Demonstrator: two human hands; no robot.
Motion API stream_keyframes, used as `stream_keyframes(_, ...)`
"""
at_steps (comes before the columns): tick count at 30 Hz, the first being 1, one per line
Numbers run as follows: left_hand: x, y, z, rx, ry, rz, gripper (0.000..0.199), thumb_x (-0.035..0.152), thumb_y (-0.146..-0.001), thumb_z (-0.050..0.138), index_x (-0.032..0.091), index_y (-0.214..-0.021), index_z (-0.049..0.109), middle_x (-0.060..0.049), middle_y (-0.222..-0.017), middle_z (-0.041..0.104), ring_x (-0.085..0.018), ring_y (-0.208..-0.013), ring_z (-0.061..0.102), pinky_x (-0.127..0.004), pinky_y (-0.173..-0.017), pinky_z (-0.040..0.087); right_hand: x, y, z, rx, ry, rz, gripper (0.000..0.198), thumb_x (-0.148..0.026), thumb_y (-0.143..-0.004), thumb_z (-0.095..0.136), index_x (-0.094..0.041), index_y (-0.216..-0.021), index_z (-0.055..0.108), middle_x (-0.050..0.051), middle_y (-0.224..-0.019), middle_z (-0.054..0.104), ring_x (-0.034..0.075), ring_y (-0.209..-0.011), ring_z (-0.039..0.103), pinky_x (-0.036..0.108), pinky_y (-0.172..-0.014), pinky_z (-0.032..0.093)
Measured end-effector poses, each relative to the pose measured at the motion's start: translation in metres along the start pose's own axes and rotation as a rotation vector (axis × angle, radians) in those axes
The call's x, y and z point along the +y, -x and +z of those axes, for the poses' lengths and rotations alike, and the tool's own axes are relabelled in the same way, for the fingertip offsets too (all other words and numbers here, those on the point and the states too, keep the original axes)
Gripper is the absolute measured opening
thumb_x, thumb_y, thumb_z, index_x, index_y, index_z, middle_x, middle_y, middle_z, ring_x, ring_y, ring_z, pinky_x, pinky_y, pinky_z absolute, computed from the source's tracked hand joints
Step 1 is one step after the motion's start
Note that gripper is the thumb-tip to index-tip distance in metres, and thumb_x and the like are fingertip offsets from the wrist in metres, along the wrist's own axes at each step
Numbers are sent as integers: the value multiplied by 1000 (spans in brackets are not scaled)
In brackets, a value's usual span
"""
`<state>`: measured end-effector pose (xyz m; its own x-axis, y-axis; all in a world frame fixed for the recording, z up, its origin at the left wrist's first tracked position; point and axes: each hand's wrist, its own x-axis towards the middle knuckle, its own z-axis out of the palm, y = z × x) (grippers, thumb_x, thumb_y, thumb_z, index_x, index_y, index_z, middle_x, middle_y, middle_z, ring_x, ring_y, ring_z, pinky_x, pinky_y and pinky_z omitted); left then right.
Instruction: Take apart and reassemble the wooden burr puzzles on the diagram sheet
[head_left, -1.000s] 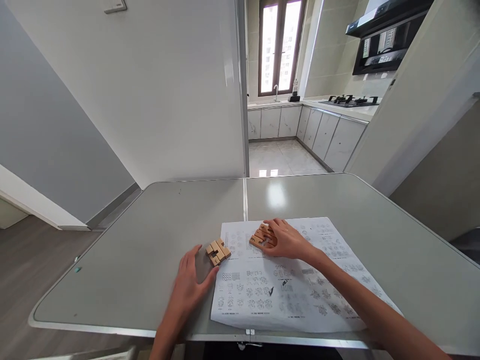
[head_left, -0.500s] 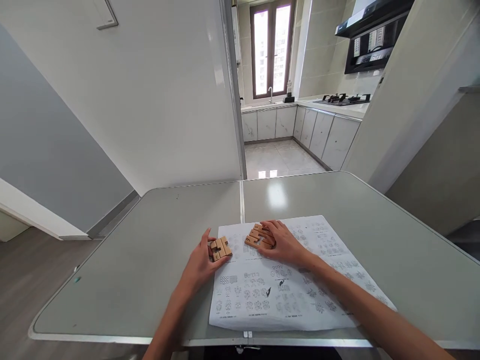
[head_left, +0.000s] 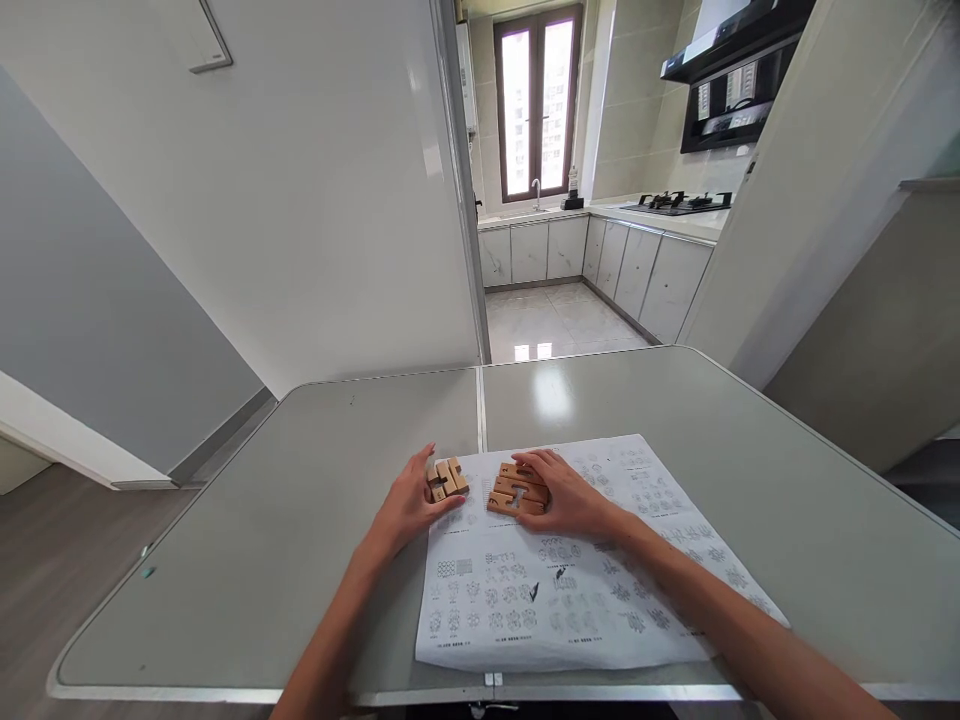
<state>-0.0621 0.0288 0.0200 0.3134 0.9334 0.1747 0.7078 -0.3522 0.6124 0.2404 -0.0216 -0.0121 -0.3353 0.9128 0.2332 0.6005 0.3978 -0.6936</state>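
Observation:
My left hand (head_left: 407, 503) grips a small set of light wooden puzzle pieces (head_left: 448, 480) at its sides, thumb on the near side and fingers on the far side. The pieces are notched and lie side by side, at the upper left corner of a printed paper sheet (head_left: 510, 570). To the right, several darker brown wooden puzzle pieces (head_left: 510, 492) lie in a row on the sheet, with cut-out slots between them. Curled over their right end is my right hand (head_left: 566, 494), which hides part of them.
The sheet shows rows of small line drawings and lies on a grey table (head_left: 262, 560) with a centre seam and metal edging. A small teal bit (head_left: 148, 572) is near the left edge. Beyond the table are a white wall panel (head_left: 337, 200) and a kitchen doorway.
My left hand has shifted slightly up and to the right with the light pieces. The brown pieces under my right hand have turned and now lie more level.

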Motion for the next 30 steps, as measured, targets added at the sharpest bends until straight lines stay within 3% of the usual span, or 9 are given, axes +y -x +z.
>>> stream_keyframes(2,1,1,-3,-16,-89,5,90,61,-81,72,18,-153,41,-12,-119,67,-16,-66,64,-31,-66,54,-2,1,0,-16,-19,-18,83,-35,-73,81,-27,-148,46,11,-138,55,31,-132,49,50,-111,45)
stream_keyframes(4,5,1,-3,35,-187,58,72,58,-89,64,22,-149,46,-12,-131,63,-15,-68,64,-30,-65,52,-4,1,0,-28,-39,-33,83,-33,-72,82,-27,-147,46,11,-139,54,30,-133,48,50,-112,45)
stream_keyframes(8,22,-3,11,49,-268,309,35,44,-101,52,27,-131,60,-8,-133,63,-16,-79,67,-30,-71,52,-7,3,2,-42,-110,-50,83,-28,-72,81,-26,-147,45,10,-141,51,28,-132,50,46,-112,46)
stream_keyframes(11,36,-11,28,-26,-263,515,28,34,-101,53,26,-126,63,-8,-121,69,-23,-103,67,-37,-92,52,-9,4,2,-61,-202,-48,79,-25,-74,78,-28,-146,46,9,-143,47,25,-128,56,43,-109,50)
stream_keyframes(13,43,-17,38,-56,-269,561,27,32,-100,57,26,-124,64,-8,-118,70,-27,-114,62,-44,-99,49,-10,4,2,-66,-230,-50,78,-23,-75,77,-29,-146,46,9,-143,48,25,-125,59,42,-107,52)
stream_keyframes(19,43,-27,58,-80,-212,559,15,35,-99,61,23,-102,70,-8,-112,72,-29,-120,56,-48,-101,47,-12,2,1,-53,-225,-70,74,-24,-76,78,-30,-144,49,8,-140,53,25,-123,60,41,-106,52)
stream_keyframes(23,38,-25,60,-59,-186,541,17,34,-103,55,23,-99,68,-6,-103,74,-26,-106,62,-42,-94,48,-7,2,1,-4,-275,-51,61,-35,-87,73,-28,-143,50,9,-138,58,25,-125,60,42,-106,51)
stream_keyframes(26,37,-22,58,4,-183,513,19,34,-104,52,22,-99,66,-6,-98,73,-24,-95,65,-38,-87,49,-1,1,2,65,-261,12,51,-37,-92,67,-24,-140,52,9,-127,66,24,-111,66,42,-96,54)
stream_keyframes(30,38,-17,57,110,-129,423,18,34,-105,51,22,-103,65,-4,-92,75,-20,-83,69,-34,-80,50,2,-2,3,83,-152,43,28,-35,-93,65,-23,-118,64,5,-107,69,22,-98,65,40,-90,53)
